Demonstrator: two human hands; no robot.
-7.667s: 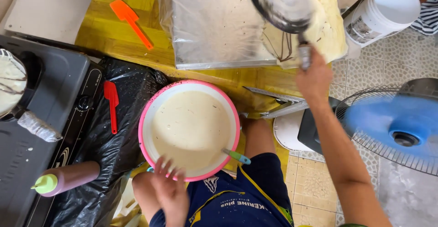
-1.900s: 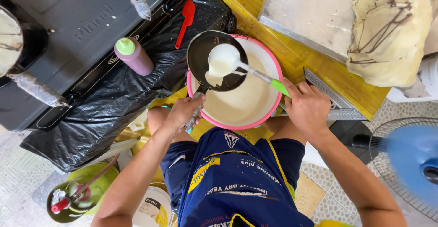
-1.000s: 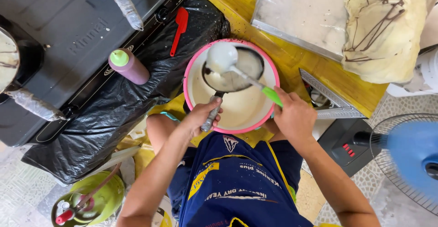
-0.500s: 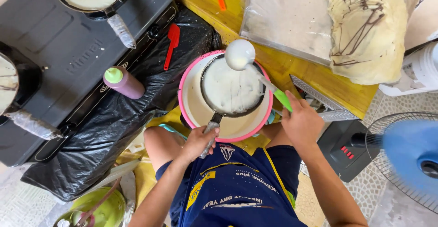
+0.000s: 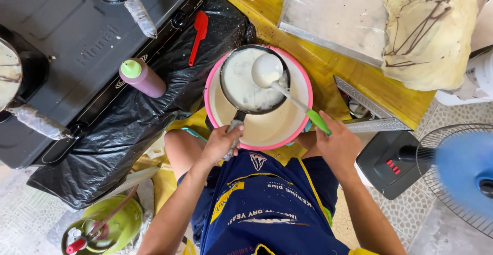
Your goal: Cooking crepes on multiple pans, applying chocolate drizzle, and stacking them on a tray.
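- The left hand point(image 5: 222, 143) is gripping the handle of a small dark frying pan point(image 5: 254, 80), fingers wrapped tight around it; the pan is hanging over the pink-rimmed batter bowl point(image 5: 303, 112), which is sitting on the person's lap at the edge of the yellow tabletop point(image 5: 328, 65).
- The right hand point(image 5: 339, 144) is holding the green grip of a white ladle point(image 5: 267, 70), fingers closed around it, its cup resting over the pan's far side.
- Handling, as a judgement: the pan looks rigid and light, best taken well down the handle; the thin batter coating it is runny and apt to drip, so the pan wants holding over the bowl.
- Against the view half a second earlier: the ladle's cup is now sitting lower, inside the pan's rim rather than above it, and the pan is lying further toward the bowl's upper left.
- Nearby: a black stove point(image 5: 77, 44), a purple squeeze bottle point(image 5: 143, 78), a red spatula point(image 5: 198, 34).
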